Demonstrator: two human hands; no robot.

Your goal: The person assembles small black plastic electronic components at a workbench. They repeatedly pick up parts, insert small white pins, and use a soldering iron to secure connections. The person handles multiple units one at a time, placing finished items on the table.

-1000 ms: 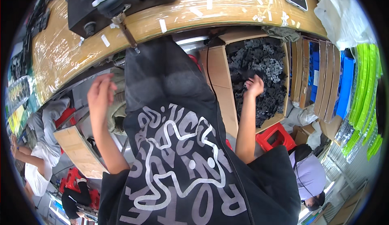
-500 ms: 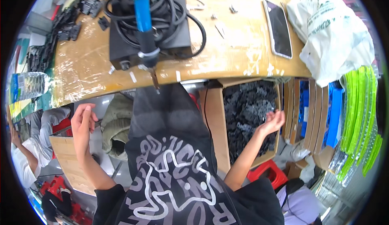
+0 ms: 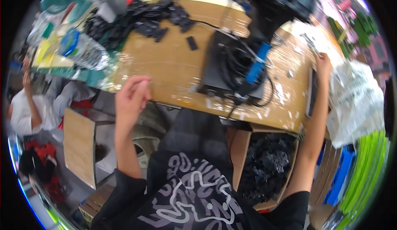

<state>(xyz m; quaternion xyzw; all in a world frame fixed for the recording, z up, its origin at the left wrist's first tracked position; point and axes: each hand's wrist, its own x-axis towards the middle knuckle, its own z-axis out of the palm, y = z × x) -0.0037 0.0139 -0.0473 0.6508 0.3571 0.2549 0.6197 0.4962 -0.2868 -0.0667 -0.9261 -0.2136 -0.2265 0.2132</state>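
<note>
My left hand [image 3: 131,95] is raised at the front edge of the wooden table [image 3: 173,70], its fingers loosely curled and holding nothing. My right hand [image 3: 323,62] reaches onto the table's right end. It lies just above a dark phone [image 3: 311,92] and beside a white plastic bag [image 3: 355,101], with nothing visibly in it. Between my hands stands a black box [image 3: 215,77] carrying coiled black cables and a blue-handled tool [image 3: 257,64]. Below the table, by my right arm, an open cardboard box [image 3: 239,147] holds many small black parts.
A heap of black parts [image 3: 157,16] and a clear water bottle [image 3: 84,50] lie at the table's far left. Another person in a white top [image 3: 22,112] sits at the left. Green strips [image 3: 368,159] and blue items [image 3: 339,176] stand at the right.
My right hand has come up out of the cardboard box of black parts onto the table by the phone. My left hand rose to the table's front edge. The view tilted up over the tabletop.
</note>
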